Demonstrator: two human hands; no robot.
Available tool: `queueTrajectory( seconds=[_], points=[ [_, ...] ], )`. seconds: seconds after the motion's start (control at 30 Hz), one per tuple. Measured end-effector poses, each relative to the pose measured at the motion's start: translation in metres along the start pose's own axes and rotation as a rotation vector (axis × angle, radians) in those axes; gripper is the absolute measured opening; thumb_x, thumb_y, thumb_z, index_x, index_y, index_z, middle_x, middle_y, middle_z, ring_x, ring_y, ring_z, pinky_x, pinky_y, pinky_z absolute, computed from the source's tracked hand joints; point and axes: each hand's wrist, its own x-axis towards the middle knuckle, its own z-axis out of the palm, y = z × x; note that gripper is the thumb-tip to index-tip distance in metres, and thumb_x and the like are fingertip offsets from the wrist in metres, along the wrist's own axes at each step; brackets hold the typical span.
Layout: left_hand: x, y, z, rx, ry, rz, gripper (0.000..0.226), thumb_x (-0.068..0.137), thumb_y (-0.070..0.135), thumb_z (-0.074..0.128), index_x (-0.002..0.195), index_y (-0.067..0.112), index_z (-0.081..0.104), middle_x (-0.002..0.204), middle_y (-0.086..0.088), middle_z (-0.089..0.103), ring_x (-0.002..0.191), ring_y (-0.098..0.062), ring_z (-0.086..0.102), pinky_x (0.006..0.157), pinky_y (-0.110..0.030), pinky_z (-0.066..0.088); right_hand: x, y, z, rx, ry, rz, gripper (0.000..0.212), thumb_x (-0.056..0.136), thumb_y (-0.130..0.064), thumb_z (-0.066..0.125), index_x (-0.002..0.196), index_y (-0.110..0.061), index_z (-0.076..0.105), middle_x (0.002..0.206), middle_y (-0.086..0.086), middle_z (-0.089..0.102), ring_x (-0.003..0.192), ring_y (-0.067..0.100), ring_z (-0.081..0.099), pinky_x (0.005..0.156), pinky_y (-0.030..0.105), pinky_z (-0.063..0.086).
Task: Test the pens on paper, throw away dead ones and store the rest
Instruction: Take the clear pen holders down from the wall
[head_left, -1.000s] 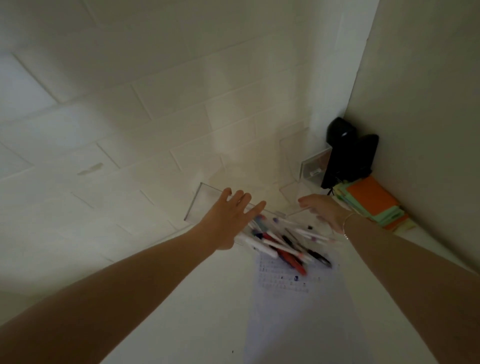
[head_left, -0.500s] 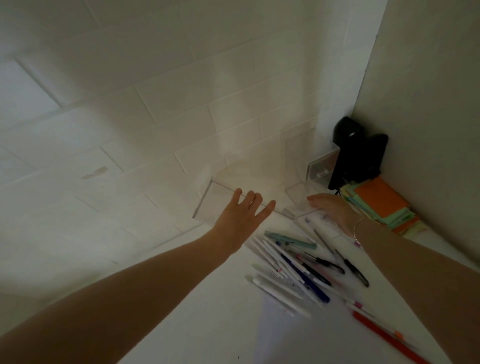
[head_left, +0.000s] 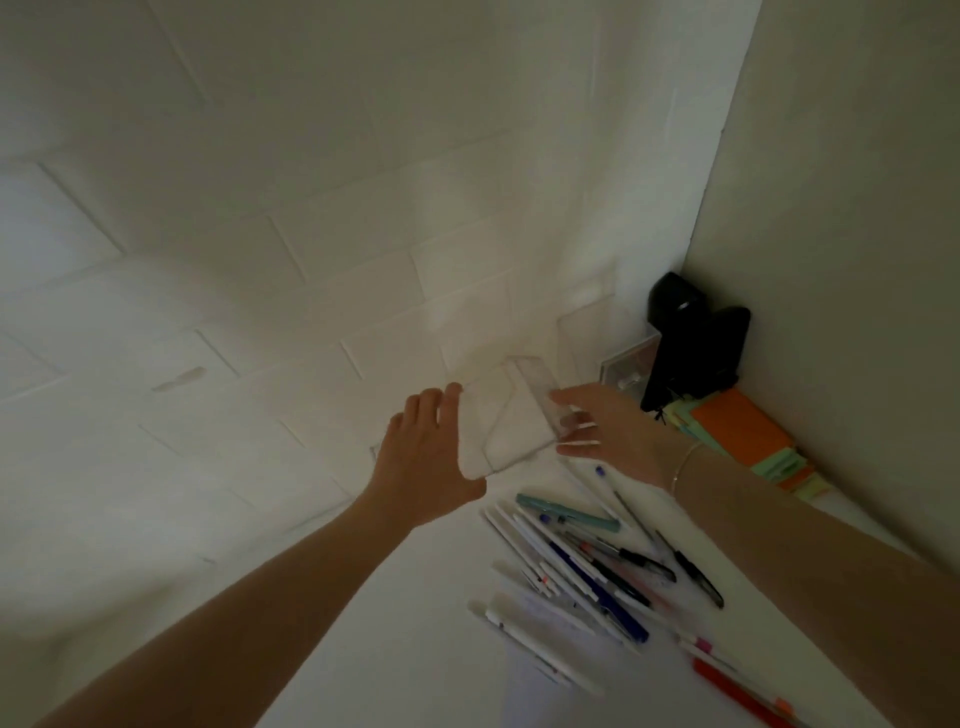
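Observation:
Both my hands hold a clear plastic box (head_left: 511, 415) tilted up against the white brick wall. My left hand (head_left: 426, 452) grips its left side and my right hand (head_left: 608, 431) its right side, fingers partly seen through the plastic. The box looks empty. Below it, several pens (head_left: 582, 561) lie scattered on the white desk: white, blue, black and a teal one (head_left: 566, 512). A red marker (head_left: 737, 691) lies at the lower right. A sheet of paper (head_left: 535, 675) lies partly under the pens.
A black device (head_left: 691, 343) stands in the corner beside a small clear drawer unit (head_left: 626, 371). A stack of orange and green sticky notes (head_left: 743, 431) lies along the right wall. The brick wall is close behind the box.
The pens have spilled out of the box onto the desk. My hands have since closed on the emptied box and turned it upward against the wall.

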Motion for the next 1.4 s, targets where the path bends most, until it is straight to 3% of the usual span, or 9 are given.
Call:
queueTrajectory(
  seconds=[0.2, 0.3, 0.37, 0.6, 0.7, 0.87, 1.03, 1.23, 1.4],
  points=[
    [-0.003, -0.006, 0.009, -0.415, 0.023, -0.175, 0.114, 0.055, 0.051, 0.082, 0.141, 0.013, 0.017, 0.137, -0.001, 0.036, 0.124, -0.017, 0.039, 0.097, -0.032, 0.042, 0.006, -0.024, 0.026, -0.195, 0.020, -0.033, 0.030, 0.076, -0.040, 0.072, 0.099, -0.021, 0.066, 0.073, -0.001, 0.049, 0.074, 0.014, 0.049, 0.083, 0.032, 0.049],
    [-0.001, -0.013, 0.020, -0.609, -0.025, -0.216, 0.115, 0.052, 0.049, 0.085, 0.141, 0.018, 0.020, 0.140, 0.003, 0.039, 0.125, -0.013, 0.042, 0.099, -0.029, 0.039, 0.006, -0.030, 0.032, -0.159, -0.101, 0.031, 0.019, 0.080, -0.036, 0.068, 0.095, -0.026, 0.065, 0.088, 0.001, 0.052, 0.086, 0.018, 0.052, 0.093, 0.039, 0.045],
    [0.003, -0.015, 0.029, -0.690, -0.047, -0.242, 0.112, 0.050, 0.049, 0.086, 0.139, 0.022, 0.024, 0.137, 0.005, 0.043, 0.122, -0.014, 0.045, 0.097, -0.029, 0.040, 0.008, -0.033, 0.040, -0.111, -0.147, 0.042, 0.019, 0.084, -0.030, 0.064, 0.101, -0.023, 0.064, 0.095, 0.003, 0.054, 0.086, 0.020, 0.054, 0.082, 0.035, 0.049],
    [0.030, -0.021, 0.055, -0.865, -0.188, -0.405, 0.126, 0.058, 0.020, 0.088, 0.147, 0.027, -0.001, 0.122, -0.009, 0.057, 0.104, -0.023, 0.057, 0.082, -0.031, 0.049, 0.033, -0.018, 0.068, -0.346, 0.041, -0.183, 0.040, 0.083, -0.036, 0.068, 0.113, -0.020, 0.047, 0.106, -0.002, 0.054, 0.096, 0.017, 0.054, 0.077, 0.028, 0.042],
    [0.045, -0.019, 0.061, -0.802, -0.229, -0.403, 0.115, 0.063, 0.010, 0.083, 0.145, 0.020, 0.004, 0.113, -0.003, 0.058, 0.098, -0.023, 0.059, 0.070, -0.026, 0.047, 0.043, -0.010, 0.071, -0.378, 0.068, -0.208, 0.053, 0.083, -0.044, 0.065, 0.124, -0.020, 0.041, 0.108, -0.007, 0.050, 0.101, 0.015, 0.051, 0.079, 0.027, 0.042],
    [0.054, -0.013, 0.076, -0.691, -0.322, -0.492, 0.075, 0.064, 0.013, 0.080, 0.125, 0.005, 0.038, 0.120, -0.013, 0.057, 0.107, -0.028, 0.057, 0.088, -0.039, 0.050, 0.065, 0.007, 0.056, -0.405, 0.068, -0.197, 0.078, 0.071, -0.066, 0.061, 0.130, -0.016, 0.047, 0.117, 0.001, 0.062, 0.106, 0.020, 0.061, 0.079, 0.030, 0.054],
    [0.058, -0.016, 0.085, -0.654, -0.334, -0.458, 0.071, 0.066, 0.018, 0.078, 0.127, 0.012, 0.044, 0.120, -0.006, 0.059, 0.107, -0.023, 0.058, 0.085, -0.029, 0.048, 0.062, -0.002, 0.061, -0.527, 0.127, -0.170, 0.078, 0.082, -0.061, 0.055, 0.139, -0.011, 0.035, 0.132, 0.006, 0.053, 0.116, 0.024, 0.054, 0.090, 0.028, 0.045],
    [0.052, -0.023, 0.076, -1.031, -0.519, -0.620, 0.080, 0.071, 0.005, 0.077, 0.139, 0.007, 0.036, 0.130, -0.012, 0.054, 0.108, -0.022, 0.055, 0.084, -0.030, 0.047, 0.061, -0.009, 0.059, -0.711, 0.157, -0.134, 0.087, 0.084, -0.065, 0.048, 0.145, -0.006, 0.026, 0.145, 0.011, 0.041, 0.129, 0.027, 0.044, 0.100, 0.031, 0.037],
    [0.038, -0.040, 0.030, -0.798, -0.696, -0.511, 0.057, 0.081, 0.008, 0.070, 0.129, 0.007, 0.041, 0.115, -0.010, 0.056, 0.088, -0.016, 0.053, 0.069, -0.018, 0.044, 0.032, -0.030, 0.041, -0.673, 0.210, -0.255, 0.087, 0.087, -0.062, 0.046, 0.149, -0.009, 0.016, 0.152, 0.011, 0.030, 0.138, 0.027, 0.033, 0.111, 0.037, 0.028]
  ],
)
